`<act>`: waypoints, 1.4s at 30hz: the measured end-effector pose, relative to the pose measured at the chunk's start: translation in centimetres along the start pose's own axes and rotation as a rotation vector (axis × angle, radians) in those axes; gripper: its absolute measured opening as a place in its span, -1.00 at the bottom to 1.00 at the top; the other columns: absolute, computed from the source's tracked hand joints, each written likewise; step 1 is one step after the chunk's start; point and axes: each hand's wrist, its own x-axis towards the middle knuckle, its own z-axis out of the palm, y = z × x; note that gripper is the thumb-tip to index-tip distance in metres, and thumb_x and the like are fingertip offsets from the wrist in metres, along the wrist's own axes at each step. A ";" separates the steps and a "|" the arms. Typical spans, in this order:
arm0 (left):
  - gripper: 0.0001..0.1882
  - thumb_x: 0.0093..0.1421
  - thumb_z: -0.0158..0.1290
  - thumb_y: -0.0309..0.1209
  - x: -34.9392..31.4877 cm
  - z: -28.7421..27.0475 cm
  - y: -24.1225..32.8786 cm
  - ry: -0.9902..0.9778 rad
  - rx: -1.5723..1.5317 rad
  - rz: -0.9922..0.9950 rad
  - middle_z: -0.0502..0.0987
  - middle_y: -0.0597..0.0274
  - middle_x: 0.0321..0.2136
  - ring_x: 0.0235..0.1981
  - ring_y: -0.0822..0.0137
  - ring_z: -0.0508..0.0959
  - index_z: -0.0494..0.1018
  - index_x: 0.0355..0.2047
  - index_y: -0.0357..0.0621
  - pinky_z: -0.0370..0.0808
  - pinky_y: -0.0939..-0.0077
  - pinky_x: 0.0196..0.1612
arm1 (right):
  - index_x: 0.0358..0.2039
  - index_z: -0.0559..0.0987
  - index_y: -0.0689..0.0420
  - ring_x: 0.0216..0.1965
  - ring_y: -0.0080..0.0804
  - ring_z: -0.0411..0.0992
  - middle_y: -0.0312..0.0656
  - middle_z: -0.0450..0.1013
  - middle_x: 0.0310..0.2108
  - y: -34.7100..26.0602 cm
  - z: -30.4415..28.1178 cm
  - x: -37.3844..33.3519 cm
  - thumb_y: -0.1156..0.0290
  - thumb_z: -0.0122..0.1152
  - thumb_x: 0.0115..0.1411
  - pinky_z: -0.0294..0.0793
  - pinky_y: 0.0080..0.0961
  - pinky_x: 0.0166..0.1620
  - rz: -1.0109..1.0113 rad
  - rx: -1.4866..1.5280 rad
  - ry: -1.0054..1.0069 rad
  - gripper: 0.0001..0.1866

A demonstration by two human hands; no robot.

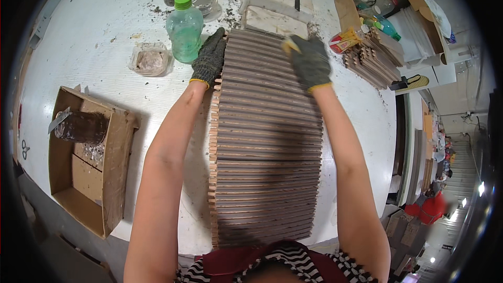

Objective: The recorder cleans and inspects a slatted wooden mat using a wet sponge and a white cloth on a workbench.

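A long row of narrow grey-brown wooden planks [267,141], packed edge to edge with notched ends on the left, stretches from my body to the far part of the white table. My left hand [210,57], in a dark knit glove with a yellow cuff, lies along the row's far left side, fingers straight and together. My right hand [310,62], gloved alike, is over the far right edge of the row. Motion smears its fingers, and a yellow patch shows at the thumb side; whether it is something held, I cannot make out.
A green-capped bottle [184,29] and a clear tub [149,59] stand left of the row. Nearer lies a cardboard box [118,162] with a dark jar [84,127]. Wrapped white packs [277,18] sit beyond; stacked planks [369,63] are at the right.
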 end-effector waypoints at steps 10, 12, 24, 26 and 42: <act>-0.50 0.37 -0.19 -0.18 -0.2 -0.1 -0.6 0.022 -0.031 -0.009 0.34 0.00 0.20 0.24 0.04 0.28 0.26 0.25 -0.10 0.16 0.30 0.30 | 0.01 0.58 0.01 -0.13 0.06 0.42 0.10 0.49 -0.17 2.6 -1.7 -1.9 0.19 0.25 0.09 0.39 -0.13 0.01 0.085 0.157 0.171 -0.55; -0.50 0.37 -0.19 -0.18 -0.4 -0.3 0.0 0.016 -0.035 -0.028 0.33 -0.01 0.21 0.24 0.04 0.28 0.26 0.25 -0.11 0.16 0.30 0.30 | 0.02 0.57 0.02 -0.12 0.04 0.42 0.11 0.47 -0.17 -2.2 0.0 -0.3 0.17 0.26 0.10 0.39 -0.14 0.01 0.078 0.275 0.229 -0.54; -0.52 0.36 -0.16 -0.28 0.0 -1.1 -1.8 0.002 0.062 0.151 0.33 -0.02 0.21 0.25 0.07 0.28 0.26 0.23 -0.24 0.14 0.34 0.31 | -0.18 0.60 -0.03 -0.09 0.05 0.41 0.10 0.43 -0.16 -10.5 4.0 5.0 0.20 0.16 0.12 0.45 -0.06 -0.08 -0.117 0.158 0.013 -0.73; -0.51 0.36 -0.16 -0.29 0.0 -0.5 -1.3 -0.018 0.098 0.159 0.30 0.00 0.23 0.27 0.08 0.26 0.24 0.24 -0.23 0.12 0.35 0.32 | -0.21 0.61 -0.05 -0.24 0.03 0.44 0.06 0.43 -0.28 -8.0 3.7 4.2 0.19 0.21 0.09 0.49 -0.12 -0.15 -0.108 0.130 0.053 -0.74; -0.52 0.35 -0.12 -0.28 -0.2 -0.7 -0.8 0.003 -0.073 -0.013 0.33 0.03 0.22 0.25 0.10 0.28 0.27 0.24 -0.16 0.15 0.38 0.31 | -0.02 0.59 0.10 -0.03 -0.05 0.47 0.02 0.54 -0.10 14.6 -3.1 -5.5 0.15 0.27 0.06 0.38 -0.24 0.11 0.478 -0.010 0.002 -0.52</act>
